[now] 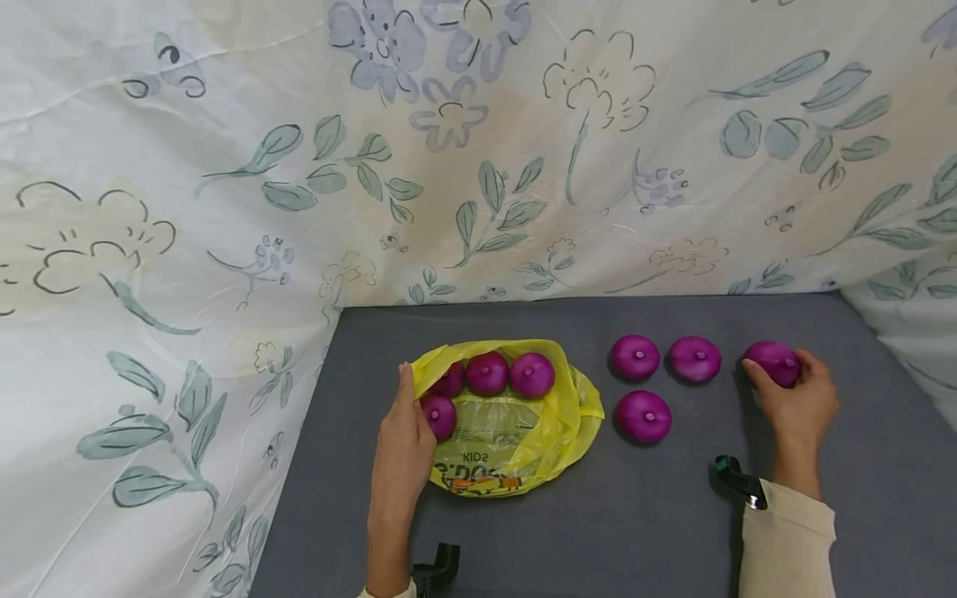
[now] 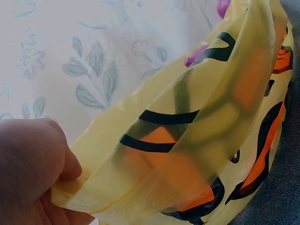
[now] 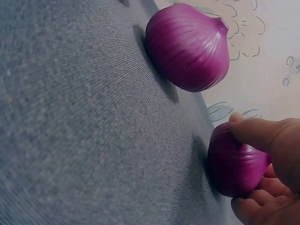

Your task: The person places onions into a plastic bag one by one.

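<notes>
A yellow plastic bag (image 1: 576, 415) with dark and orange print lies on the table, its mouth spread wide. My left hand (image 1: 404, 448) pinches the bag's left edge between thumb and fingers, which the left wrist view shows up close. Several red onions (image 1: 532, 375) sit in the bag's mouth. At the far right, my right hand (image 1: 802, 407) grips a red onion (image 3: 236, 164) with the thumb on one side and fingers on the other. Left of that hand, a loose onion (image 1: 695, 360) rests on the table, with two others, one onion (image 1: 635, 357) behind another (image 1: 644, 417).
The grey table (image 1: 598, 531) ends at the back against a hanging floral cloth (image 1: 478, 166), which also runs down the left and right sides. A black strap mount (image 1: 738, 480) sits at the right wrist, another mount (image 1: 437, 569) at the left.
</notes>
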Demonstrator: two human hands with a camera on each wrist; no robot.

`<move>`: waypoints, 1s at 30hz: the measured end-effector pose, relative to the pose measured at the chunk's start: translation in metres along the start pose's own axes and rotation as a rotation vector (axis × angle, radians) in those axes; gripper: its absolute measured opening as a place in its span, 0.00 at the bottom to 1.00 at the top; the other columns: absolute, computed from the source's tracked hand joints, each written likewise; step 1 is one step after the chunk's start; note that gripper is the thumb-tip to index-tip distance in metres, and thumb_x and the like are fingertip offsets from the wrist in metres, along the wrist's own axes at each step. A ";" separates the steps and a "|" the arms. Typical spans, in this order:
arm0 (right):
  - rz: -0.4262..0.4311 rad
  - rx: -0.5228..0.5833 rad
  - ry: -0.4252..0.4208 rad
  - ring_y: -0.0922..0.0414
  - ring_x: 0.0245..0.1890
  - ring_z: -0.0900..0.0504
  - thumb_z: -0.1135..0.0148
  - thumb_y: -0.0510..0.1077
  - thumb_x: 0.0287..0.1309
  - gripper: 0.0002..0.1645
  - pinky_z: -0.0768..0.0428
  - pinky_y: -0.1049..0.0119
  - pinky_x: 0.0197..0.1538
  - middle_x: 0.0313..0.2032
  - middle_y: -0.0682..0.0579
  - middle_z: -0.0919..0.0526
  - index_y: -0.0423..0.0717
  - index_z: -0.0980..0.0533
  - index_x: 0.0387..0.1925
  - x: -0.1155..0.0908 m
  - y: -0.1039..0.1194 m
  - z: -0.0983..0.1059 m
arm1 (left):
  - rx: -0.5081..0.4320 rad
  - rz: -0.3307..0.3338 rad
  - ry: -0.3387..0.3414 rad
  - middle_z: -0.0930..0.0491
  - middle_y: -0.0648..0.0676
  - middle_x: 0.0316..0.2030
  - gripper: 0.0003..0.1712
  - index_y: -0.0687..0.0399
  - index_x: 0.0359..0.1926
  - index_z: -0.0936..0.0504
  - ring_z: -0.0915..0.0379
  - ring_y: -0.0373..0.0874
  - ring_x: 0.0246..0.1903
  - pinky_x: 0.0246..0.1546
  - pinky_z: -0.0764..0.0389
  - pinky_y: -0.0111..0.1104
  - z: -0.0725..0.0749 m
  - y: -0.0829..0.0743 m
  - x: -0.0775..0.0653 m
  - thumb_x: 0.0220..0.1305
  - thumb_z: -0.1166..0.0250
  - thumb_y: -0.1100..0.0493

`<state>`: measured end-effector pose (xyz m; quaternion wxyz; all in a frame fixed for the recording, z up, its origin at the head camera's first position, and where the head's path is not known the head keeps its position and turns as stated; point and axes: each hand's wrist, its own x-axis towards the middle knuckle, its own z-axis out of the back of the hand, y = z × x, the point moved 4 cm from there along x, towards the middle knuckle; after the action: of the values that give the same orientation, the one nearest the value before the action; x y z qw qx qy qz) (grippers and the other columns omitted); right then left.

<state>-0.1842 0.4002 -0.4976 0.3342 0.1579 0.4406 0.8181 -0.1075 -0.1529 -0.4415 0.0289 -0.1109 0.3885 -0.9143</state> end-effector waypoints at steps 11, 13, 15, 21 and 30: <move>0.006 0.000 -0.015 0.46 0.77 0.34 0.28 0.56 0.65 0.52 0.38 0.53 0.77 0.78 0.43 0.35 0.46 0.41 0.83 -0.004 0.010 0.005 | 0.000 -0.012 -0.001 0.46 0.55 0.82 0.38 0.45 0.86 0.55 0.21 0.53 0.47 0.44 0.23 0.44 0.001 -0.001 0.000 0.84 0.51 0.62; 0.016 0.014 -0.028 0.47 0.77 0.34 0.28 0.55 0.65 0.52 0.37 0.56 0.77 0.78 0.44 0.35 0.48 0.40 0.83 -0.005 0.016 0.007 | -0.002 -0.017 -0.002 0.45 0.55 0.82 0.38 0.45 0.86 0.55 0.21 0.54 0.46 0.43 0.24 0.44 0.001 -0.002 0.001 0.84 0.51 0.62; 0.015 0.027 -0.032 0.50 0.78 0.36 0.28 0.55 0.65 0.52 0.38 0.59 0.77 0.79 0.46 0.36 0.50 0.40 0.83 -0.006 0.024 0.010 | 0.000 -0.022 -0.004 0.45 0.55 0.82 0.38 0.46 0.86 0.54 0.20 0.54 0.48 0.44 0.24 0.44 0.002 -0.002 0.001 0.84 0.51 0.62; 0.068 0.040 -0.040 0.53 0.77 0.35 0.26 0.56 0.63 0.51 0.37 0.64 0.75 0.78 0.50 0.35 0.54 0.38 0.82 -0.014 0.052 0.016 | -0.001 -0.028 -0.010 0.46 0.55 0.82 0.38 0.47 0.86 0.54 0.21 0.55 0.56 0.47 0.22 0.46 0.002 -0.002 0.001 0.84 0.50 0.63; 0.220 0.071 -0.067 0.56 0.75 0.31 0.23 0.53 0.62 0.48 0.35 0.66 0.73 0.75 0.50 0.29 0.55 0.33 0.80 -0.043 0.094 0.025 | -0.003 -0.013 -0.002 0.45 0.52 0.82 0.38 0.44 0.86 0.54 0.30 0.55 0.71 0.62 0.22 0.52 0.003 -0.001 0.001 0.84 0.50 0.62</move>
<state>-0.1776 0.3491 -0.4044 0.2511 0.2445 0.4379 0.8279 -0.1077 -0.1545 -0.4379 0.0233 -0.1141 0.3892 -0.9137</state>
